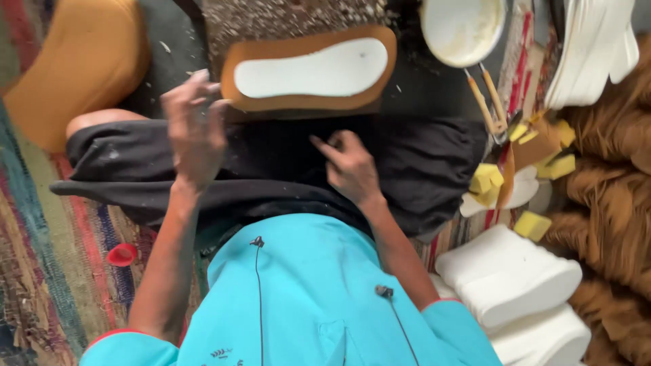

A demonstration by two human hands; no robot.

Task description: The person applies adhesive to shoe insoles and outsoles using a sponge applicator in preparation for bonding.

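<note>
A white shoe-sole shape lies on a brown foam or leather piece [306, 102] just beyond my knees. My left hand [195, 129] hovers at that piece's left end, fingers loosely curled, and I cannot tell if it touches it. Resting on the black cloth [420, 163] over my lap is my right hand [349, 166], with the index finger pointing up-left and nothing in it. I wear a turquoise shirt.
A round white bowl [462, 27] with a brush [485, 102] below it sits at top right. Stacked white soles [593, 51] stand at far right. Yellow foam scraps [532, 225] and white foam blocks [508, 274] lie to my right. A small red cap [122, 255] rests on the striped rug.
</note>
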